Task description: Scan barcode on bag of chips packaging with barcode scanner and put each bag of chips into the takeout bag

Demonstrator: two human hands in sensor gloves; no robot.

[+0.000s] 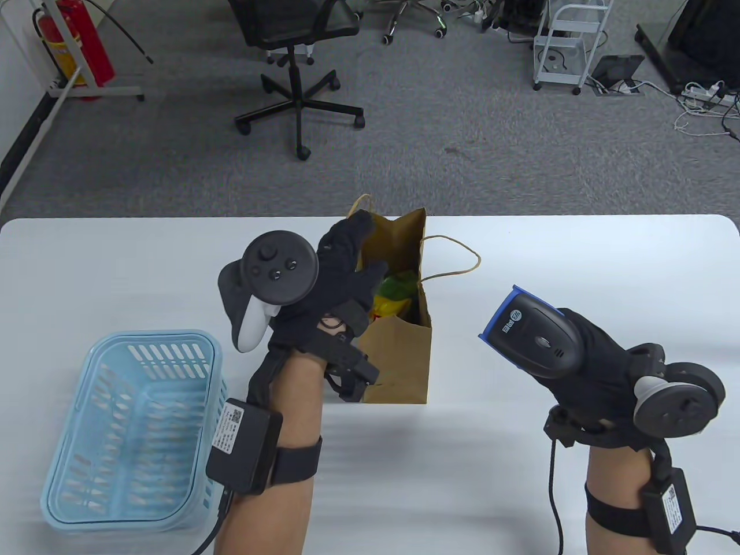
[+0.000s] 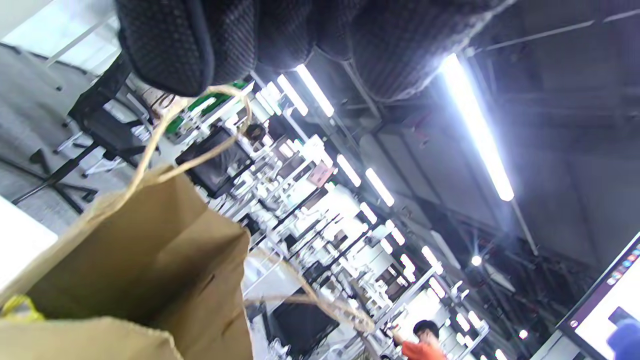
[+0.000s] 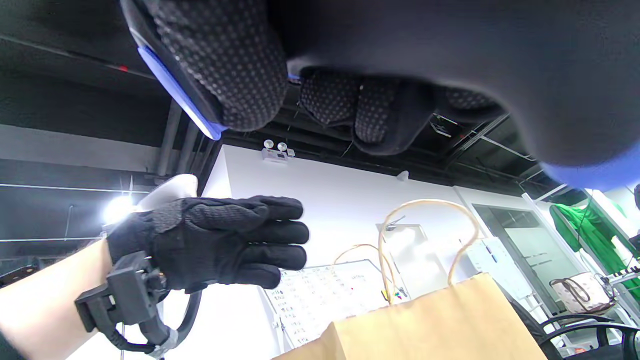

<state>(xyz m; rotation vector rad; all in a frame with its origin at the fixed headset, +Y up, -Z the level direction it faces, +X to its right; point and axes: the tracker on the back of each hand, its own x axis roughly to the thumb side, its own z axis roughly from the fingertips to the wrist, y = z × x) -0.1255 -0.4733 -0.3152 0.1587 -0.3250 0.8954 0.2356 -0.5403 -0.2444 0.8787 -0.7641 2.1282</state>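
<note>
On the table: a white rounded table stood on grey carpet, a black office chair beyond it.
Scanner: the black handheld barcode scanner with blue trim pointed up-left, long axis diagonal, right of the bag.
Right hand: wrapped round the scanner.
Left hand: fingers straight, released, above the brown paper takeout bag.
Chips: green-yellow chip bags lay inside it.
Basket: a light-blue plastic basket sat at left.
</note>
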